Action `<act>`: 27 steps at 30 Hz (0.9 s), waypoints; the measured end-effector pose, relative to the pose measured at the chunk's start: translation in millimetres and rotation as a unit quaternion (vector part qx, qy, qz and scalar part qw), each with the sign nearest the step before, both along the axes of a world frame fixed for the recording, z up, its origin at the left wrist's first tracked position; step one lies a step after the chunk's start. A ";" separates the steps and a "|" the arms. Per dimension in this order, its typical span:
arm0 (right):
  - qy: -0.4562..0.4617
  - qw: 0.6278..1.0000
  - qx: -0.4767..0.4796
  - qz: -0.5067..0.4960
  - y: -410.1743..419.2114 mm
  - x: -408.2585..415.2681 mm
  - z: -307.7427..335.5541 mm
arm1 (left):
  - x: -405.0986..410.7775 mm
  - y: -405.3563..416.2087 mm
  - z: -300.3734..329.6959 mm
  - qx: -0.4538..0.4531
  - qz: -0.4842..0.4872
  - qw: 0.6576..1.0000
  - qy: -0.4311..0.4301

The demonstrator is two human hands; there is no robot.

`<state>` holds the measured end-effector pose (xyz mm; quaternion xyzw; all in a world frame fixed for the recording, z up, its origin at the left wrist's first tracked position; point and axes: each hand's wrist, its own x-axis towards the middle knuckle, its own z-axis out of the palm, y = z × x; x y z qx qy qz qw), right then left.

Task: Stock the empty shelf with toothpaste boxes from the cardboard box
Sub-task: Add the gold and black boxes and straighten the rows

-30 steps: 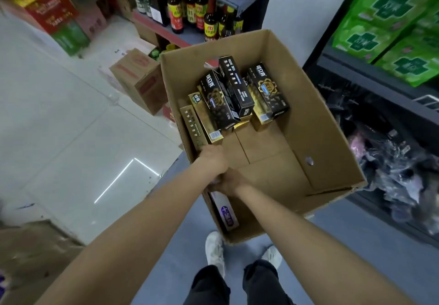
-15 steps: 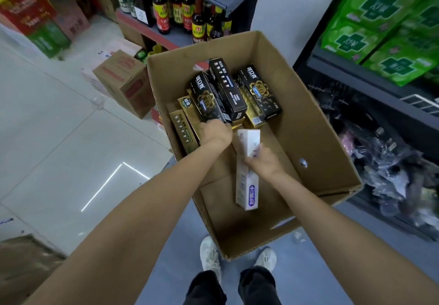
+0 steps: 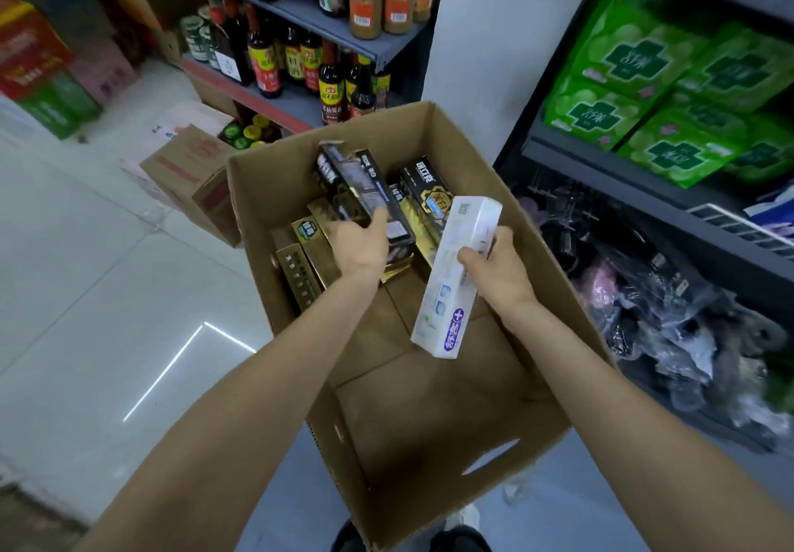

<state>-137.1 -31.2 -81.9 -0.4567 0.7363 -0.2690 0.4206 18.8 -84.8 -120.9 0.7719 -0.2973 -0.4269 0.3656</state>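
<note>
An open cardboard box (image 3: 429, 414) stands on the floor in front of me, with several black and gold toothpaste boxes (image 3: 425, 199) piled at its far end. My right hand (image 3: 498, 268) grips a white toothpaste box (image 3: 455, 281) with purple print, lifted above the carton. My left hand (image 3: 361, 246) holds a black toothpaste box (image 3: 356, 182) tilted upward out of the pile. Gold boxes (image 3: 300, 268) lean against the carton's left wall.
A dark shelf unit (image 3: 644, 173) on the right carries green packs (image 3: 636, 91) above and black bagged goods (image 3: 670, 315) below. Sauce bottles (image 3: 300, 66) fill grey shelves ahead. A closed brown carton (image 3: 193, 177) sits on the white tiled floor at left.
My right hand has raised the white box higher and to the right. My left hand has taken hold of a black box and tipped it up. The view has shifted closer to the shelves.
</note>
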 end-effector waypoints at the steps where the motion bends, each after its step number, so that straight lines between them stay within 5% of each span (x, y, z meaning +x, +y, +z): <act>1: 0.002 1.000 -0.025 -0.007 -3.5 -4.3 7.5 | -8.9 2.9 10.5 -0.030 -0.021 0.999 0.017; 8: -0.055 0.978 -0.195 -0.058 -26.5 -80.5 77.0 | -90.5 -8.0 110.4 -0.097 -0.261 0.952 0.123; 17: -0.231 0.943 -0.224 -0.081 -53.9 -267.0 178.4 | -271.5 -30.5 207.5 -0.155 -0.280 0.927 0.195; 21: -0.154 0.966 -0.207 -0.030 -65.1 -352.1 221.6 | -346.0 -40.9 240.3 -0.182 -0.278 0.914 0.232; 27: -0.045 0.966 -0.241 -0.083 -101.8 -444.5 265.4 | -421.4 -77.2 265.9 -0.222 -0.288 0.903 0.228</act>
